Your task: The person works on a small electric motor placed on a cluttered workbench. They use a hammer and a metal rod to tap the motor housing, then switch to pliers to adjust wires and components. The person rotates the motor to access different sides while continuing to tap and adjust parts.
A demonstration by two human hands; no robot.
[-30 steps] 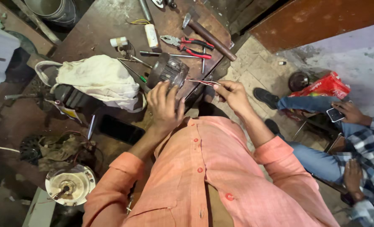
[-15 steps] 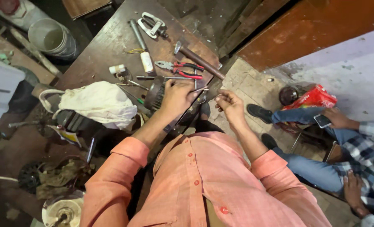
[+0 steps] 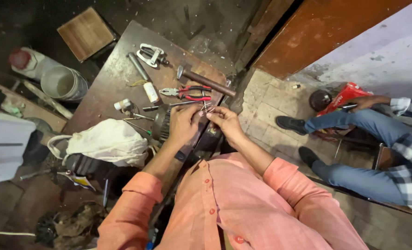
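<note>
pliers (image 3: 187, 92) on workbench (image 3: 104, 88) | hammer (image 3: 206, 81) behind pliers | cloth bag (image 3: 106, 142) left of hands

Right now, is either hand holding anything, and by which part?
Both hands meet over a thin wire: the left hand and the right hand pinch it between fingertips, near its end. The exact grip point is too small to tell.

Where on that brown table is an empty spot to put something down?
Bare wood shows on the table's left side, between the metal rod and the white cloth bag. It is crowded around the red-handled pliers, hammer and both hands, left and right.
</note>
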